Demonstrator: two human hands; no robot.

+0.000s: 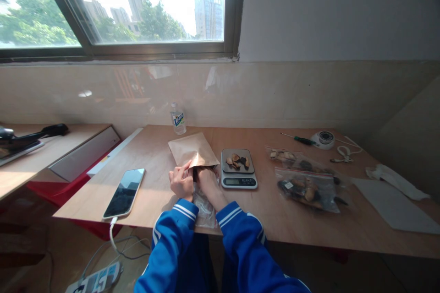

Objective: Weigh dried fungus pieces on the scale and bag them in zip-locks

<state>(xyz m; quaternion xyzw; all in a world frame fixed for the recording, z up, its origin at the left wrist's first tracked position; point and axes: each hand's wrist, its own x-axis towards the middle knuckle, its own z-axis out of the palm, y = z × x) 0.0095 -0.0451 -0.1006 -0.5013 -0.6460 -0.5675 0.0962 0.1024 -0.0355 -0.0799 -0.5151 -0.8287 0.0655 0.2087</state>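
A brown paper bag (193, 149) lies on the table with its mouth toward me. My left hand (182, 181) grips the bag's near edge, fingers bent over the paper. Reaching into the mouth, my right hand (206, 182) has its fingers hidden by the bag, so what they hold cannot be seen. Under my wrists is a clear plastic bag (205, 208). Just to the right stands a digital kitchen scale (239, 182), with several brown and dark dried pieces, possibly mushroom slices (235, 160), on its plate.
Clear zip bags of dried pieces (309, 190) lie right of the scale. Behind them are a screwdriver (304, 140) and a white dome camera (323, 139). A phone (124, 193) charges at left; a water bottle (178, 121) stands at the back. White paper (395, 206) lies far right.
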